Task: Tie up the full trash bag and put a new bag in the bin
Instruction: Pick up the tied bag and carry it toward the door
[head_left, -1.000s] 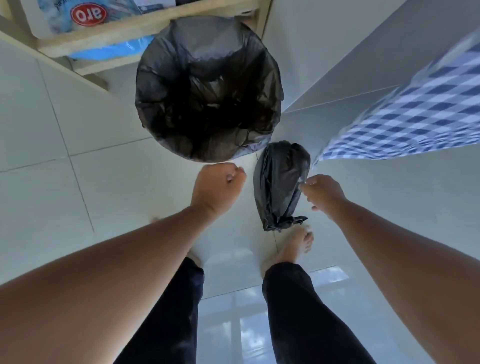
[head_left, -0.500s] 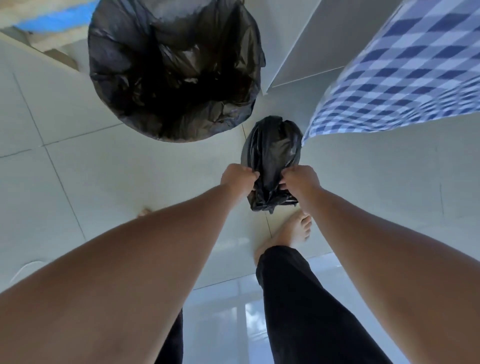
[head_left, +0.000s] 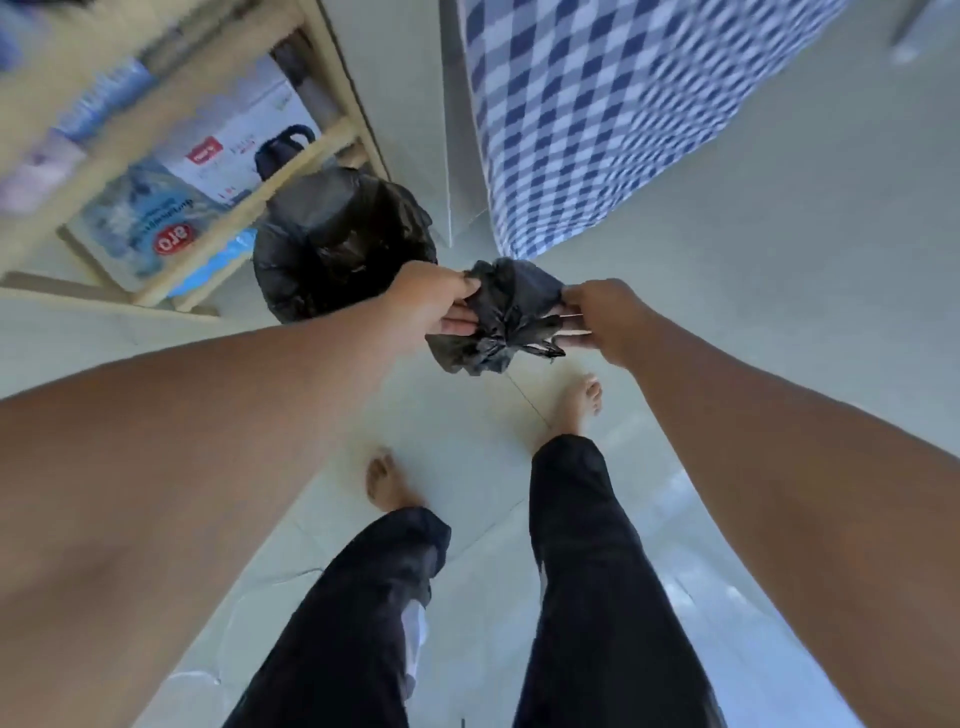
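Observation:
A small black trash bag (head_left: 503, 314), knotted and crumpled, hangs in the air in front of me above the floor. My left hand (head_left: 434, 301) grips its left side and my right hand (head_left: 597, 314) grips its right side. Behind my left hand stands the round bin (head_left: 332, 244), lined with a black bag whose film folds over the rim. My forearms fill the lower corners of the view.
A wooden shelf (head_left: 171, 171) with boxes and a blue packet stands at the left, right beside the bin. A blue-and-white checked cloth (head_left: 613, 114) hangs down at the upper right. My bare feet (head_left: 389, 483) stand on pale floor tiles.
Both hands have lifted the small black bag off the floor and hold it higher between them. The view has swung, so the bin now sits further away at the left.

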